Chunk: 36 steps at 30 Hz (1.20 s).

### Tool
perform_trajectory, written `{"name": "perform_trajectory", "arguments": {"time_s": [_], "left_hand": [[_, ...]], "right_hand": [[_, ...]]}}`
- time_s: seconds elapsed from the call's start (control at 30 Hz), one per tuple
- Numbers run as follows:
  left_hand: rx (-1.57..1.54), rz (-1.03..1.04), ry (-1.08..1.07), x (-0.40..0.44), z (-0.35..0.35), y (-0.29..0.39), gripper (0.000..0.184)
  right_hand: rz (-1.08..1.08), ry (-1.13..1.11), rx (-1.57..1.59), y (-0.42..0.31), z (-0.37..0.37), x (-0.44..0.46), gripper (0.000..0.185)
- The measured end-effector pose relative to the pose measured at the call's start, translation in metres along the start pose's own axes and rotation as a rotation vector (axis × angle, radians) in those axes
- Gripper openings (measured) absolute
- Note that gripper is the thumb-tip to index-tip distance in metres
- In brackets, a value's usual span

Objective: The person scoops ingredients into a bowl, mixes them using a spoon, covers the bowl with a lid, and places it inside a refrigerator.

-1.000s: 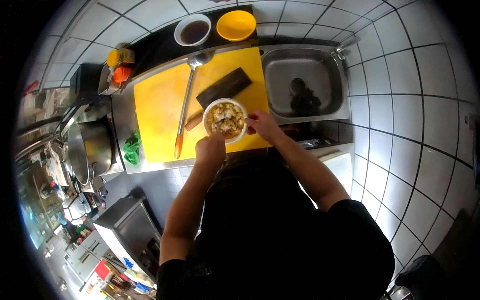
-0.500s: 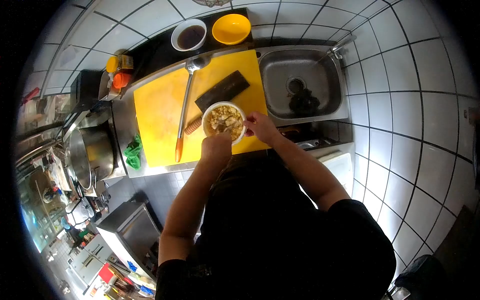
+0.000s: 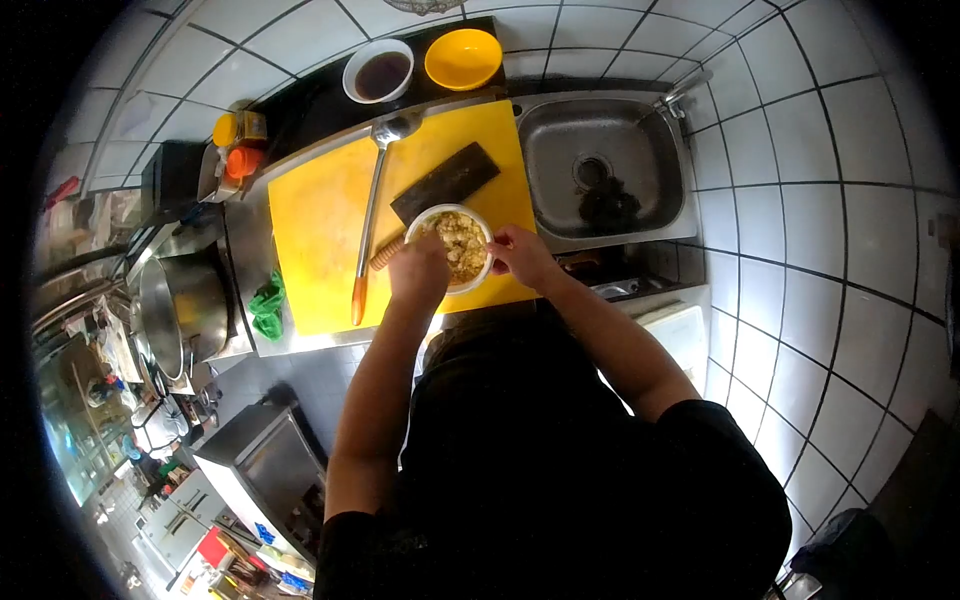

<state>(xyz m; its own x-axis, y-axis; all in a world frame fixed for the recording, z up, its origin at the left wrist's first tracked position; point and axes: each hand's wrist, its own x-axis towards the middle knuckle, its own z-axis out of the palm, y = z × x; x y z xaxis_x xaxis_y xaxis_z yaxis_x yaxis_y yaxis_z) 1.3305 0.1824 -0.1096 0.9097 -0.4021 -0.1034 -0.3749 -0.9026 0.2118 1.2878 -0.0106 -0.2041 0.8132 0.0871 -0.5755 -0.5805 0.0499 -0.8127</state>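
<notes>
One bowl [image 3: 466,289] of food [image 3: 466,250]: your right hand [image 3: 518,257] pinches its rim; your left hand's [image 3: 418,272] grip can't be told. Likely weighty, spillable, best held by the rim.

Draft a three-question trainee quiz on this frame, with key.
1. Which hand at the round white food bowl is nearer the grey metal sink?
2. True or false: the orange-handled steel ladle lies in the sink.
3. What stands immediately left of the round yellow bowl?

Key: 1. The right hand. 2. False; it lies on the rectangular yellow cutting board. 3. A round white bowl of dark liquid.
</notes>
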Motion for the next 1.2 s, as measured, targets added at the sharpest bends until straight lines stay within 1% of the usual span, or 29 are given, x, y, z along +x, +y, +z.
{"name": "perform_trajectory", "arguments": {"time_s": [0.07, 0.1, 0.2, 0.23, 0.33, 0.43, 0.53, 0.63, 0.73, 0.77, 0.87, 0.9, 0.97, 1.0, 1.03, 1.07, 1.13, 1.17, 1.2], "left_hand": [[0.006, 0.224, 0.024, 0.005, 0.019, -0.001, 0.006], [0.130, 0.240, -0.154, 0.003, 0.017, 0.004, 0.004], [0.076, 0.503, -0.157, -0.009, 0.011, -0.016, 0.005], [0.122, 0.360, -0.292, -0.013, 0.000, -0.017, 0.005], [0.136, 0.312, -0.343, -0.017, -0.037, -0.024, 0.004], [0.174, 0.339, -0.157, -0.015, -0.036, -0.030, 0.004], [0.213, 0.216, -0.074, -0.006, -0.021, -0.029, 0.004], [0.233, 0.083, -0.346, -0.010, -0.018, -0.016, 0.005], [0.098, 0.135, -0.280, -0.019, -0.034, -0.014, 0.007], [0.031, 0.104, -0.226, -0.023, -0.044, -0.010, 0.008], [-0.127, 0.095, -0.138, -0.030, -0.053, -0.004, 0.009], [-0.172, 0.157, -0.091, -0.033, -0.038, -0.008, 0.012], [-0.128, 0.141, -0.215, -0.030, -0.016, -0.013, 0.013], [-0.107, 0.132, -0.276, -0.025, -0.006, -0.015, 0.013], [-0.016, 0.130, -0.291, -0.019, 0.002, -0.022, 0.015], [-0.083, 0.130, -0.216, -0.018, 0.019, -0.041, 0.014], [-0.047, 0.024, -0.174, -0.016, -0.007, -0.037, 0.013], [-0.071, 0.002, -0.153, -0.018, -0.011, -0.038, 0.013], [-0.076, 0.028, -0.145, -0.020, -0.016, -0.034, 0.013]], "right_hand": [[-0.003, 0.003, -0.021, -0.005, -0.001, -0.002, 0.029], [0.006, -0.009, -0.020, -0.005, -0.002, -0.002, 0.027], [0.027, -0.037, 0.002, -0.003, -0.002, 0.000, 0.024], [0.030, -0.039, 0.017, 0.001, -0.002, 0.002, 0.024], [0.043, -0.039, 0.009, 0.005, -0.003, 0.004, 0.024], [0.023, -0.019, 0.026, 0.004, -0.001, 0.003, 0.028], [0.010, 0.000, 0.061, 0.001, 0.001, -0.001, 0.031], [0.012, 0.005, 0.093, 0.004, 0.001, -0.002, 0.031], [0.035, 0.013, 0.106, 0.005, 0.003, -0.005, 0.027], [0.046, 0.016, 0.104, 0.003, 0.004, -0.008, 0.026], [0.057, 0.027, 0.119, 0.000, 0.008, -0.021, 0.032], [0.011, 0.031, 0.093, 0.008, 0.010, -0.020, 0.032], [-0.081, 0.037, 0.039, 0.031, 0.015, -0.015, 0.032], [-0.071, 0.030, 0.054, 0.033, 0.015, -0.013, 0.031], [-0.063, 0.026, 0.070, 0.033, 0.015, -0.011, 0.031], [-0.054, 0.023, 0.086, 0.034, 0.015, -0.010, 0.030], [-0.017, 0.032, 0.110, 0.021, 0.015, -0.017, 0.028], [0.000, 0.033, 0.121, 0.013, 0.016, -0.021, 0.028], [0.017, 0.040, 0.113, 0.008, 0.016, -0.023, 0.027]]}}
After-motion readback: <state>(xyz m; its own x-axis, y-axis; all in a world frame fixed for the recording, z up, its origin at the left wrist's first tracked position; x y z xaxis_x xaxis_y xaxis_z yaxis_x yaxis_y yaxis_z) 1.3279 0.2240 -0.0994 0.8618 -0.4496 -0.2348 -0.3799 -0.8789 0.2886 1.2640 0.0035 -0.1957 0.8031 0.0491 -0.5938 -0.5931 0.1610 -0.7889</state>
